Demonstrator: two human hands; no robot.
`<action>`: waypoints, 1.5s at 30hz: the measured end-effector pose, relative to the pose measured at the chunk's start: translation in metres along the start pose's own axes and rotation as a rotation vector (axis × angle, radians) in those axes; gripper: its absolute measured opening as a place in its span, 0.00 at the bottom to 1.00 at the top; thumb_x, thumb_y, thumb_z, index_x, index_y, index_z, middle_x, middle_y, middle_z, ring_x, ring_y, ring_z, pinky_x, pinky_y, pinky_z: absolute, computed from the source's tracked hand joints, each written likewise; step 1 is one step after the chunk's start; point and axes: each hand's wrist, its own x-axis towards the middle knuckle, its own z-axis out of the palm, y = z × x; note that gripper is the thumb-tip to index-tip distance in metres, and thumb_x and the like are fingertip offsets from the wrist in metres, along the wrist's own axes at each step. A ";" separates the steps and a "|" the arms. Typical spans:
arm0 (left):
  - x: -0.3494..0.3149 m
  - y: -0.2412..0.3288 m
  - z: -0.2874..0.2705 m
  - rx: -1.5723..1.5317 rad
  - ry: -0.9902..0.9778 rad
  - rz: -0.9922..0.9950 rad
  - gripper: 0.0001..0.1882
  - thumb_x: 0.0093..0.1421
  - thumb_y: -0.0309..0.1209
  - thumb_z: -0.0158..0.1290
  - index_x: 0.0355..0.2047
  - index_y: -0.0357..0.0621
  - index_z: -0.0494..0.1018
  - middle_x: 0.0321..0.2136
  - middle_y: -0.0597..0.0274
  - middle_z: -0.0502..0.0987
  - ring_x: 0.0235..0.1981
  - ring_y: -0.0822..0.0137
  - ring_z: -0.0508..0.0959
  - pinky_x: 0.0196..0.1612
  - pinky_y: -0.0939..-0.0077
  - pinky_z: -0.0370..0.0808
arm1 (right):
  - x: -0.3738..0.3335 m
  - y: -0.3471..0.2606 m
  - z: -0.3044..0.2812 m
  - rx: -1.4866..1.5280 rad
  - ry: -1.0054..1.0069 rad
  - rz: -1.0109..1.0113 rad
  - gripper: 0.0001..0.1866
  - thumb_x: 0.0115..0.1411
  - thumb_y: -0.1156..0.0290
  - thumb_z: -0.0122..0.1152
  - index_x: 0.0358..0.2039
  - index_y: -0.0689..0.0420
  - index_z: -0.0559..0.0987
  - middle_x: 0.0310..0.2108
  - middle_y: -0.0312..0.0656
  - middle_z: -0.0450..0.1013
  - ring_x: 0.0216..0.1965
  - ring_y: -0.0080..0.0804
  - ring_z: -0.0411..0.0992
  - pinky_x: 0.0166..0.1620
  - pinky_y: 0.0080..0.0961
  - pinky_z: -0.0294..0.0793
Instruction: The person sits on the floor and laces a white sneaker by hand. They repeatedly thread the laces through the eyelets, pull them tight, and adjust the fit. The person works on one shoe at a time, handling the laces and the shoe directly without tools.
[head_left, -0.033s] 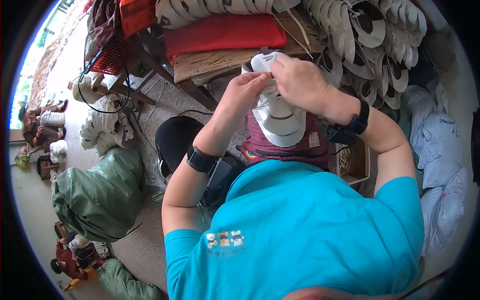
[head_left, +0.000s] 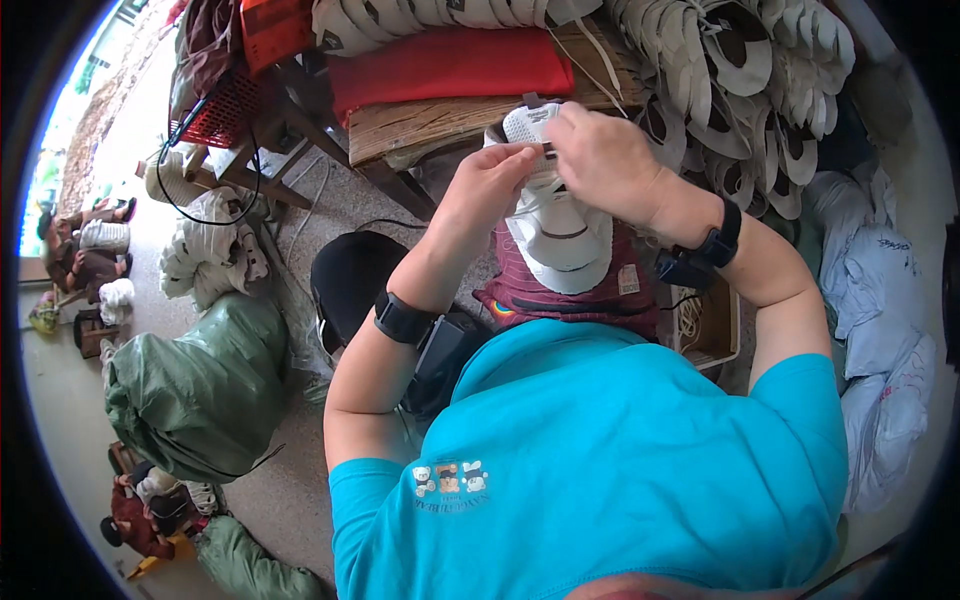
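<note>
A white shoe upper (head_left: 568, 245) lies over my lap, its rounded toe toward me and its perforated tongue (head_left: 527, 122) pointing away. My left hand (head_left: 497, 175) is closed in a pinch above the lace opening. My right hand (head_left: 612, 165) is closed too, its fingertips close to the left ones. Between them they hold what looks like a shoelace, mostly hidden by the fingers. Light strands cross the opening just below my hands. Beneath the upper is a maroon striped cloth (head_left: 565, 312) on my lap.
A wooden table (head_left: 420, 130) ahead bears a folded red cloth (head_left: 450, 72) and a row of shoe uppers (head_left: 430, 14). More uppers (head_left: 715, 90) hang in bunches at the right. A box with cords (head_left: 712, 335) stands beside me. Green sacks (head_left: 205, 385) and other people (head_left: 140, 520) are at left.
My right hand has shifted very slightly to the right, and the gap between the fingertips has widened a little. My left hand and the shoe upper have stayed in place.
</note>
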 end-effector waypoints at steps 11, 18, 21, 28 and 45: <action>0.002 -0.003 0.002 0.007 0.018 0.013 0.14 0.67 0.34 0.51 0.47 0.35 0.74 0.18 0.80 0.60 0.16 0.85 0.53 0.18 0.85 0.46 | -0.003 0.005 -0.009 -0.011 -0.033 0.116 0.10 0.50 0.73 0.60 0.32 0.59 0.70 0.32 0.47 0.69 0.32 0.48 0.74 0.33 0.41 0.75; 0.017 -0.021 0.001 0.210 0.115 0.225 0.13 0.65 0.34 0.53 0.44 0.36 0.74 0.21 0.73 0.71 0.21 0.80 0.66 0.24 0.82 0.63 | -0.006 0.010 -0.001 0.202 -0.036 0.099 0.06 0.54 0.74 0.55 0.32 0.60 0.72 0.30 0.47 0.70 0.32 0.50 0.73 0.35 0.41 0.74; 0.016 -0.022 -0.001 0.669 0.221 0.315 0.13 0.62 0.35 0.53 0.42 0.39 0.75 0.27 0.59 0.78 0.29 0.65 0.77 0.32 0.70 0.73 | -0.001 0.014 0.003 0.246 -0.049 0.124 0.06 0.57 0.74 0.55 0.35 0.60 0.71 0.32 0.48 0.73 0.34 0.50 0.74 0.37 0.41 0.74; 0.017 -0.015 0.009 1.170 0.311 0.366 0.11 0.58 0.35 0.52 0.37 0.41 0.75 0.29 0.49 0.80 0.35 0.48 0.80 0.39 0.56 0.75 | 0.003 0.010 0.017 0.220 -0.066 0.196 0.11 0.59 0.72 0.56 0.41 0.59 0.70 0.35 0.49 0.75 0.37 0.50 0.75 0.39 0.40 0.75; -0.008 -0.016 -0.034 -0.148 0.093 0.327 0.10 0.66 0.24 0.43 0.44 0.35 0.70 0.28 0.70 0.70 0.23 0.82 0.64 0.27 0.87 0.64 | 0.066 -0.016 -0.029 0.819 0.185 -0.300 0.06 0.54 0.76 0.63 0.33 0.59 0.78 0.38 0.42 0.71 0.33 0.39 0.74 0.39 0.28 0.74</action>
